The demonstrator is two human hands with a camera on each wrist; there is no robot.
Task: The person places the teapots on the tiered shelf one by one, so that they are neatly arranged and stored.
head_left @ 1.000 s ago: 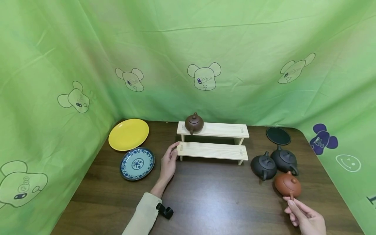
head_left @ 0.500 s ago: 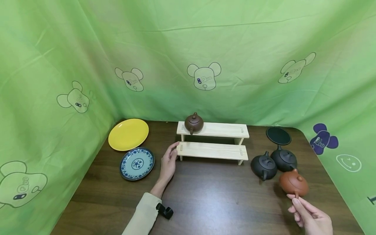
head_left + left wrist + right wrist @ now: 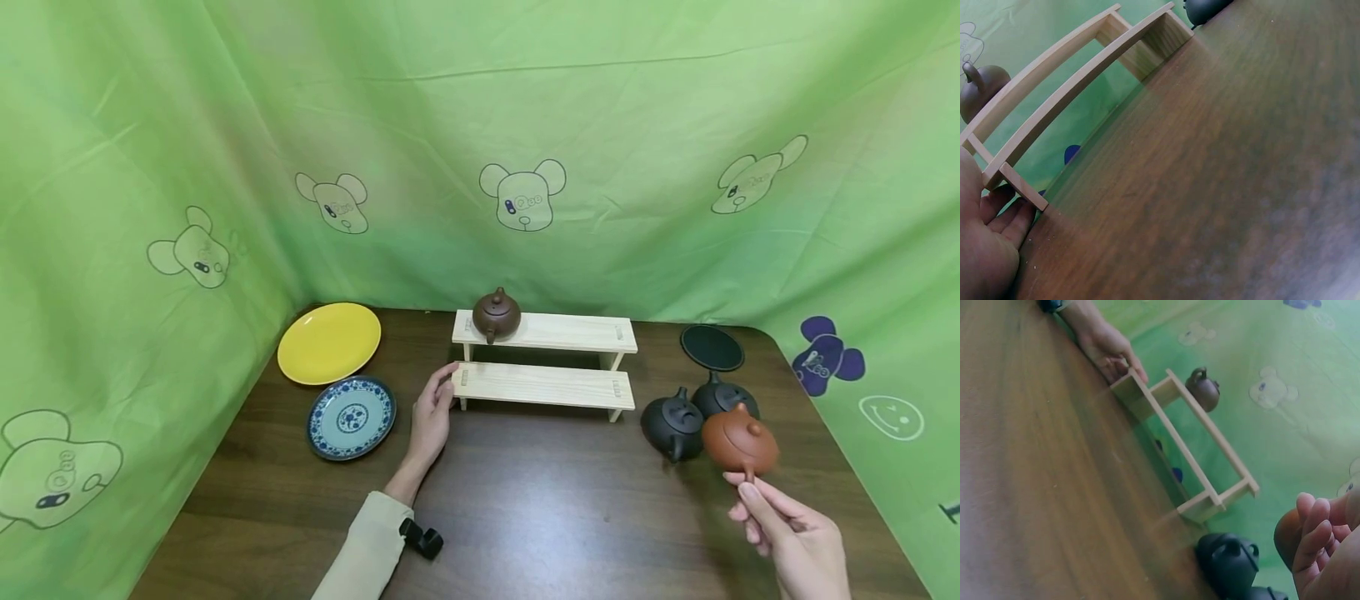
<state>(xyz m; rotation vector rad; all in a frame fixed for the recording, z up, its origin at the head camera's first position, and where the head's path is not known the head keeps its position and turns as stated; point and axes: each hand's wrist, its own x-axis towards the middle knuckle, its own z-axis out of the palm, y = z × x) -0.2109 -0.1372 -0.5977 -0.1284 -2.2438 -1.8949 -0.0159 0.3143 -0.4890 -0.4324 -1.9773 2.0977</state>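
Note:
My right hand (image 3: 802,537) pinches the handle of a reddish-brown clay teapot (image 3: 738,442) between thumb and fingers. The pot is raised and overlaps one black teapot (image 3: 720,392) in the head view; another black teapot (image 3: 672,433) stands just left of it. In the right wrist view, fingers (image 3: 1311,540) hide most of the held teapot (image 3: 1285,536). At the left end of a two-step wooden stand (image 3: 543,385), my left hand (image 3: 429,421) grips the lower step's corner, forefinger on top and other fingers curled by the leg. A dark brown teapot (image 3: 497,318) sits on the upper step's left end.
A yellow plate (image 3: 328,343) and a blue patterned plate (image 3: 351,418) lie on the wooden table (image 3: 540,500) at left. Behind the black teapots is a round black mat (image 3: 712,347). A green printed curtain (image 3: 420,125) surrounds the table's back and sides.
The right hand has raised the reddish-brown teapot off the table, first shifting right, then moving up and slightly back left. The left hand and the stand have stayed still.

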